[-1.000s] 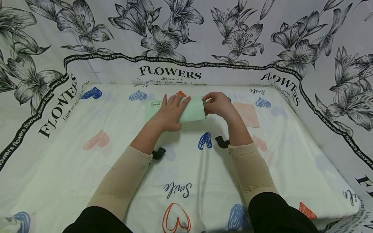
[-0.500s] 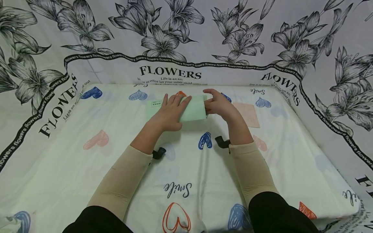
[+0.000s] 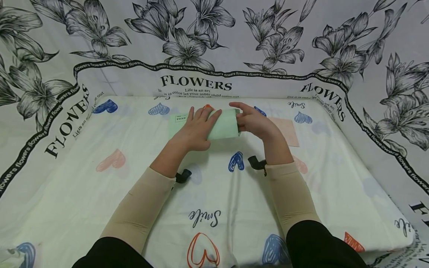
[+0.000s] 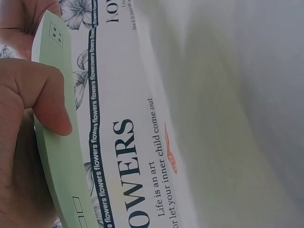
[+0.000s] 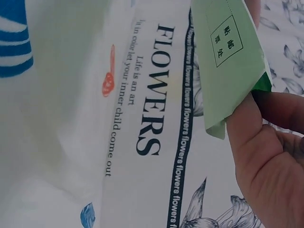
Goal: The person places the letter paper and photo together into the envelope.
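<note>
The green envelope (image 3: 222,124) is at the far middle of the desk (image 3: 67,186), which is covered with a white cloth with coloured hearts. The left hand (image 3: 196,130) lies on the left part of the envelope with straight fingers and presses it down; in the left wrist view the fingers (image 4: 45,95) touch the green paper (image 4: 59,152). The right hand (image 3: 253,121) holds the right end of the envelope, with the curled fingers and the thumb pinching its edge. In the right wrist view the thumb (image 5: 247,137) is at the open corner of the envelope (image 5: 228,61), near a printed square. A pink envelope (image 3: 286,130) lies flat just to the right of the right hand, partly hidden by it
</note>
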### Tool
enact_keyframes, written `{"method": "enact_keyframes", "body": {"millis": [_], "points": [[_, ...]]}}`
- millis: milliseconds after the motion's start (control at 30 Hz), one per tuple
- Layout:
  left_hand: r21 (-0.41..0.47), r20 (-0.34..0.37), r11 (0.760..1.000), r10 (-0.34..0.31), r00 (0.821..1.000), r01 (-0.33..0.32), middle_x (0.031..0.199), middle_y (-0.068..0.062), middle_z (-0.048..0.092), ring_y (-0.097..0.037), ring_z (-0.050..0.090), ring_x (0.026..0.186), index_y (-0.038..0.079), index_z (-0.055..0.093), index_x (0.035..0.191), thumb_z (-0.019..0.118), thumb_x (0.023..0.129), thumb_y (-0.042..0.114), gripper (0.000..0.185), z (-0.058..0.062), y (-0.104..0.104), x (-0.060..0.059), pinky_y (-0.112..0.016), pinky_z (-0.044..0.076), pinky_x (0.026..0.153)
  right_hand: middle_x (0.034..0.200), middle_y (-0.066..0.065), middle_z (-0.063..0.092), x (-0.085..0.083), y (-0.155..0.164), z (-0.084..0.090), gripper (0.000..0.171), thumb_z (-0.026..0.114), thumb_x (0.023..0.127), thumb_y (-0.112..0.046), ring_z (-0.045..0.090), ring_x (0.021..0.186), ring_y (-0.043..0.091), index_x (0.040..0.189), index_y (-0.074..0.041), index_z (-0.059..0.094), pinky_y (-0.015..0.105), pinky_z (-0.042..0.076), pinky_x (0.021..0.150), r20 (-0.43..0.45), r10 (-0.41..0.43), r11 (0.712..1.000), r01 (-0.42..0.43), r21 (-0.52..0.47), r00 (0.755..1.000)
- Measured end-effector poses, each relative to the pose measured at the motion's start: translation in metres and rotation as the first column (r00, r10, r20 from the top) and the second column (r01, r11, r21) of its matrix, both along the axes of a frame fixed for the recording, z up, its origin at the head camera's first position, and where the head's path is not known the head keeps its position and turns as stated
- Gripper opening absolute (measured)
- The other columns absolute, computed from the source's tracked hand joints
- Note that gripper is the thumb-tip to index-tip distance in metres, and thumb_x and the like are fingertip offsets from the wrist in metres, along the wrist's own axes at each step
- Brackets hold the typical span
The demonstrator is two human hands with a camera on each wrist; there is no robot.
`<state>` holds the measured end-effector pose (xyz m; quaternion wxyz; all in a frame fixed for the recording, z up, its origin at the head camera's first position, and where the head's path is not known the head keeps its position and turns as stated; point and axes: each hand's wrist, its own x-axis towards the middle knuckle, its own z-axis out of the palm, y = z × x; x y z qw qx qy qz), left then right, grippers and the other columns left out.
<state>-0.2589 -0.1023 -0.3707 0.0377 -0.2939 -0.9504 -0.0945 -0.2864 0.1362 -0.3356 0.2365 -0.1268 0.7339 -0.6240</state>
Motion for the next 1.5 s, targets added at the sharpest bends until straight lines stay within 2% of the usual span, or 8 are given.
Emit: {"method": "enact_keyframes", "body": {"millis": [100, 233, 400, 667, 900, 1133, 1367, 1500], "points": [[0.002, -0.001, 1.0, 0.001, 1.0, -0.001, 0.163, -0.013, 0.019, -0.037, 0.015, 0.151, 0.018, 0.015, 0.165, 0.068, 0.077, 0.016, 0.103, 0.0, 0.0, 0.0, -0.062, -0.004, 0.12, 0.13, 0.019, 0.064, 0.0, 0.001, 0.0, 0.065, 0.05, 0.101, 0.001, 0.065, 0.112, 0.029, 0.161, -0.017, 0.029, 0.042, 0.054, 0.091, 0.005, 0.014, 1.0, -0.014, -0.012, 1.0], [0.003, 0.0, 1.0, 0.005, 1.0, -0.005, 0.163, -0.012, 0.019, -0.037, 0.014, 0.151, 0.017, 0.015, 0.165, 0.067, 0.077, 0.016, 0.103, -0.001, 0.0, 0.0, -0.062, -0.004, 0.12, 0.131, 0.017, 0.063, -0.001, 0.005, 0.001, 0.066, 0.056, 0.101, -0.004, 0.065, 0.113, 0.031, 0.161, -0.017, 0.03, 0.044, 0.053, 0.096, -0.004, 0.024, 1.0, -0.024, 0.0, 1.0], [-0.015, 0.009, 1.0, 0.017, 1.0, -0.017, 0.163, -0.013, 0.018, -0.037, 0.013, 0.151, 0.016, 0.014, 0.165, 0.066, 0.077, 0.015, 0.103, -0.001, 0.0, -0.001, -0.063, -0.003, 0.12, 0.128, 0.017, 0.067, -0.003, 0.02, 0.004, 0.061, 0.063, 0.101, -0.012, 0.068, 0.114, 0.032, 0.156, -0.015, 0.038, 0.042, 0.053, 0.1, -0.05, -0.023, 0.999, 0.025, 0.048, 0.998], [-0.032, 0.032, 0.999, 0.03, 0.999, -0.029, 0.164, -0.013, 0.016, -0.037, 0.013, 0.151, 0.017, 0.014, 0.165, 0.065, 0.078, 0.015, 0.101, -0.005, -0.002, -0.004, -0.063, -0.005, 0.12, 0.134, 0.021, 0.062, -0.006, 0.049, 0.01, 0.051, 0.059, 0.104, -0.02, 0.063, 0.123, 0.032, 0.152, -0.008, 0.043, 0.044, 0.047, 0.106, -0.081, -0.067, 0.987, 0.078, 0.138, 0.994], [-0.036, 0.036, 0.999, 0.04, 0.999, -0.039, 0.163, -0.013, 0.018, -0.038, 0.014, 0.15, 0.017, 0.014, 0.165, 0.065, 0.078, 0.015, 0.101, -0.007, -0.004, -0.005, -0.062, -0.005, 0.12, 0.136, 0.021, 0.059, -0.006, 0.062, 0.013, 0.048, 0.055, 0.105, -0.022, 0.058, 0.126, 0.034, 0.15, -0.006, 0.045, 0.045, 0.043, 0.11, -0.094, -0.111, 0.96, 0.131, 0.247, 0.989], [-0.054, 0.05, 0.998, 0.047, 0.998, -0.044, 0.164, -0.014, 0.016, -0.037, 0.013, 0.151, 0.017, 0.014, 0.165, 0.064, 0.079, 0.016, 0.1, -0.008, -0.004, -0.005, -0.062, -0.006, 0.12, 0.144, 0.023, 0.053, -0.006, 0.069, 0.014, 0.052, 0.053, 0.106, -0.025, 0.051, 0.133, 0.039, 0.153, -0.002, 0.042, 0.051, 0.038, 0.113, -0.154, -0.121, 0.9, 0.173, 0.4, 0.981], [-0.052, 0.051, 0.998, 0.043, 0.998, -0.041, 0.163, -0.014, 0.018, -0.037, 0.013, 0.15, 0.017, 0.016, 0.165, 0.064, 0.079, 0.015, 0.099, -0.008, -0.005, -0.005, -0.063, -0.006, 0.12, 0.152, 0.023, 0.045, -0.006, 0.075, 0.014, 0.057, 0.051, 0.107, -0.034, 0.044, 0.138, 0.041, 0.154, -0.004, 0.042, 0.06, 0.034, 0.112, -0.216, -0.114, 0.771, 0.224, 0.596, 0.97], [-0.044, 0.053, 0.998, 0.04, 0.998, -0.038, 0.163, -0.014, 0.019, -0.037, 0.014, 0.15, 0.017, 0.017, 0.165, 0.066, 0.078, 0.015, 0.1, -0.008, -0.004, -0.005, -0.063, -0.006, 0.12, 0.155, 0.024, 0.042, -0.007, 0.082, 0.013, 0.06, 0.05, 0.106, -0.038, 0.041, 0.14, 0.042, 0.155, -0.004, 0.04, 0.06, 0.035, 0.111, -0.217, -0.111, 0.729, 0.228, 0.645, 0.97]]}}
